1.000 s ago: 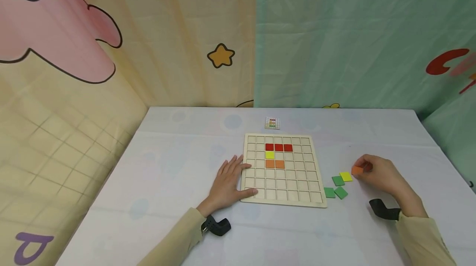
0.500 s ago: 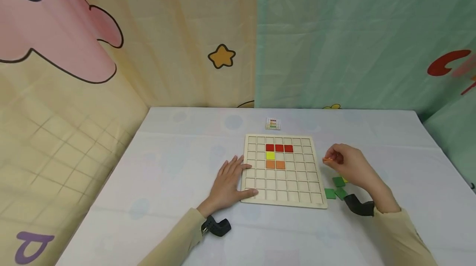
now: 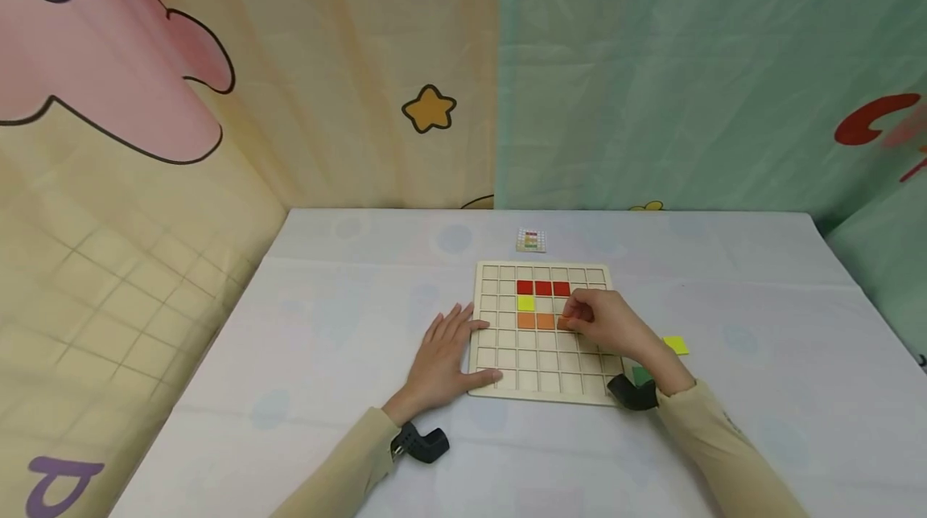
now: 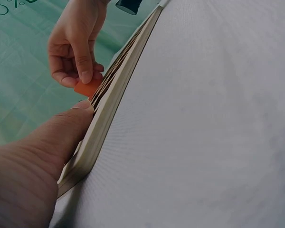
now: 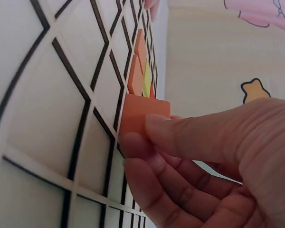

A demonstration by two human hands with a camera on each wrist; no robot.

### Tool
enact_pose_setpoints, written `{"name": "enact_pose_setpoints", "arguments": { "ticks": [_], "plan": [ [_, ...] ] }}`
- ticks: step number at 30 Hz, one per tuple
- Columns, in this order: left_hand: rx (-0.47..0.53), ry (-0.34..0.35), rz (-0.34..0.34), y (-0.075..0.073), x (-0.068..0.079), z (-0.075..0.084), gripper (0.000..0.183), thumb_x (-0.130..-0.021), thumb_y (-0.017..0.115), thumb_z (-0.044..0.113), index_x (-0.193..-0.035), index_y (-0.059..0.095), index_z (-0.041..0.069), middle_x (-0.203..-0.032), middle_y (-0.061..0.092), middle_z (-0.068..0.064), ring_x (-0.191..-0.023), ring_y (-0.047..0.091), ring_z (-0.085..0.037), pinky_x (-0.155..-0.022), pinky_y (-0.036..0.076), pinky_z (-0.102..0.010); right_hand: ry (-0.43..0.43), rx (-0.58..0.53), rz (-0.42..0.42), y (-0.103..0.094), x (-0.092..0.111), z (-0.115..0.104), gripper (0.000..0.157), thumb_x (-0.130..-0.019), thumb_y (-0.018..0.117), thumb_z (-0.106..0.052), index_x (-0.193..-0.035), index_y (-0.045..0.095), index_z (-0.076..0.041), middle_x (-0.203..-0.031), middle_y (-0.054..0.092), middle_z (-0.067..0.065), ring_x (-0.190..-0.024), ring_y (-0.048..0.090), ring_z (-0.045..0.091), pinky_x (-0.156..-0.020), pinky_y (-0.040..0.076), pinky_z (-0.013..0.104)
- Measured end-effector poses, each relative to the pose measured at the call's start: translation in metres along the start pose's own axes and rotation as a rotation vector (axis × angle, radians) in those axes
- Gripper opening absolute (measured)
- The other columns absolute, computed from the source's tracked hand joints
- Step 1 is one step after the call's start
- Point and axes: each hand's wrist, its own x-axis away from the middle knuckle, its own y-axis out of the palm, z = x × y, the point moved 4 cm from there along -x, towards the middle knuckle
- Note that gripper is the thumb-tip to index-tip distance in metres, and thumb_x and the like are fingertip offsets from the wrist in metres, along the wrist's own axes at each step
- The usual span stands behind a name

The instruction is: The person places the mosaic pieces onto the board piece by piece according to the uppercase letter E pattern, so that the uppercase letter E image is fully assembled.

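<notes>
My right hand (image 3: 604, 323) pinches an orange square tile (image 5: 141, 111) between thumb and fingers. The tile tilts at a cell of the wooden grid board (image 3: 539, 381), just right of two orange tiles (image 3: 536, 321) lying in their cells. A row of red tiles (image 3: 543, 288) and one yellow tile (image 3: 525, 303) sit in cells farther up the board. My left hand (image 3: 442, 357) rests spread on the board's left edge, its thumb (image 4: 71, 123) over the rim in the left wrist view.
Beyond the board's far edge lies a small pattern card (image 3: 531, 240). A loose yellow tile (image 3: 676, 345) and a green tile (image 3: 641, 376) lie right of the board, partly behind the right forearm. Printed curtains (image 3: 637, 84) hang behind the table.
My right hand has carried the orange tile left from beside the loose tiles to the board, beside the two orange tiles. The left hand has stayed in place.
</notes>
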Motion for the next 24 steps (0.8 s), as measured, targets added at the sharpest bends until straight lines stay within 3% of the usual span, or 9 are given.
{"name": "enact_pose_setpoints", "arguments": {
  "ticks": [12, 19, 24],
  "plan": [
    [-0.006, 0.013, 0.010, -0.001, 0.001, 0.000, 0.074, -0.081, 0.064, 0.060, -0.135, 0.044, 0.013, -0.154, 0.024, -0.011, -0.142, 0.012, -0.025, -0.114, 0.004, -0.040, 0.068, 0.053, 0.058, 0.005, 0.002, 0.003, 0.004, -0.085, 0.072, -0.011, -0.087, 0.069, -0.009, -0.083, 0.059, -0.001, -0.064, 0.048, 0.014, -0.057, 0.043, 0.029],
    [-0.003, 0.007, 0.003, 0.000, 0.001, 0.000, 0.075, -0.081, 0.063, 0.060, -0.136, 0.043, 0.014, -0.154, 0.023, -0.011, -0.143, 0.011, -0.024, -0.114, 0.004, -0.039, 0.059, 0.101, 0.076, 0.005, 0.009, 0.002, 0.011, -0.085, 0.072, -0.012, -0.093, 0.073, -0.005, -0.086, 0.056, 0.002, -0.065, 0.046, 0.014, -0.056, 0.041, 0.029],
    [0.008, 0.005, 0.000, -0.001, 0.002, 0.001, 0.074, -0.082, 0.063, 0.059, -0.136, 0.044, 0.013, -0.154, 0.023, -0.011, -0.143, 0.011, -0.024, -0.114, 0.004, -0.039, 0.007, 0.170, 0.033, 0.004, 0.017, -0.001, 0.022, -0.086, 0.070, -0.012, -0.106, 0.071, -0.002, -0.090, 0.056, 0.002, -0.067, 0.046, 0.012, -0.057, 0.041, 0.027]
  ]
}}
